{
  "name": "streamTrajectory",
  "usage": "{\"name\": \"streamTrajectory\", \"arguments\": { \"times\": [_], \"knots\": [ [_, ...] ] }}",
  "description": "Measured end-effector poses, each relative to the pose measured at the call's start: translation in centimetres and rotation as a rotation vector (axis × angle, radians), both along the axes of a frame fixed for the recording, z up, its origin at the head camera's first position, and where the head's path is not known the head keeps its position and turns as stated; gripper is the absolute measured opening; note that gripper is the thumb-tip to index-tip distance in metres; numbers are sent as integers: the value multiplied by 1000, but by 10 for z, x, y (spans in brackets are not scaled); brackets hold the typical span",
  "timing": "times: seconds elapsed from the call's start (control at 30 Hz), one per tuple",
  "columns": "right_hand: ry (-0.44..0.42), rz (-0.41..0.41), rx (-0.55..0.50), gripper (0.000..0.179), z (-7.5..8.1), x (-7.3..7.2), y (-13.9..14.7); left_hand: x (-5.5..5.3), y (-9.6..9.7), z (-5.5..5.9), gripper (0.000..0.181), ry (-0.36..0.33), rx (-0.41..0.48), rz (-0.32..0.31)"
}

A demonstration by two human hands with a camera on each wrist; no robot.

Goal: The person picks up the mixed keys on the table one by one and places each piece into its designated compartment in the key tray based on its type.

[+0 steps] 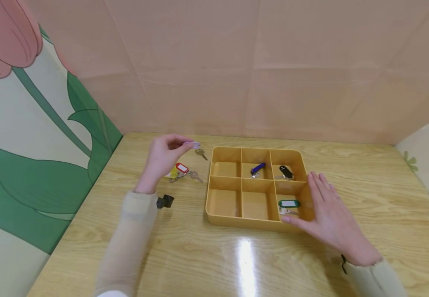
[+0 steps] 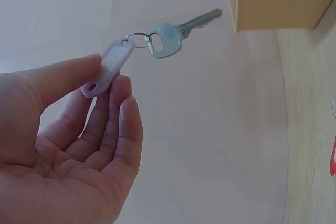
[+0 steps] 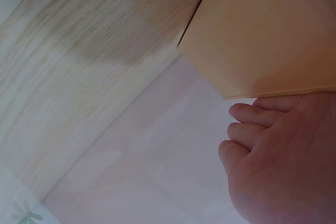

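Between thumb and fingers my left hand pinches a lavender key tag. Its silver key dangles from a ring, raised above the table just left of the yellow divided tray. My right hand rests on the tray's right side, fingers straight along the rim, thumb at the front corner. Inside the tray, a blue key tag lies in the back middle compartment, a black key tag in the back right, a green key tag in the front right, each with metal keys.
Left of the tray, a red key tag and a yellow key tag lie with their keys on the wooden table. A small black piece shows beside the left cuff. A pinkish covering rises behind the table.
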State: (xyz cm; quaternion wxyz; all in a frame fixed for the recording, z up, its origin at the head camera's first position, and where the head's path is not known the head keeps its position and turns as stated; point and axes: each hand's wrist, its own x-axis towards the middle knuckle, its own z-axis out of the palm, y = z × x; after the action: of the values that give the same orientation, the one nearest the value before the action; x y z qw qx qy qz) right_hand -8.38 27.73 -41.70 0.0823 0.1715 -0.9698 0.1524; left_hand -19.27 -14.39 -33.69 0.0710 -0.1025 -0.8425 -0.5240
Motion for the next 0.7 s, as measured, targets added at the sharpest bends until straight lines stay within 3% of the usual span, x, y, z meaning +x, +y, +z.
{"name": "streamTrajectory", "arguments": {
  "times": [0.33,0.7],
  "knots": [
    [-2,1,2,127,0,-1,0,3,12,4,21,-12,19,-22],
    [2,4,5,126,0,0,0,8,26,13,16,19,40,-39]
  ]
}}
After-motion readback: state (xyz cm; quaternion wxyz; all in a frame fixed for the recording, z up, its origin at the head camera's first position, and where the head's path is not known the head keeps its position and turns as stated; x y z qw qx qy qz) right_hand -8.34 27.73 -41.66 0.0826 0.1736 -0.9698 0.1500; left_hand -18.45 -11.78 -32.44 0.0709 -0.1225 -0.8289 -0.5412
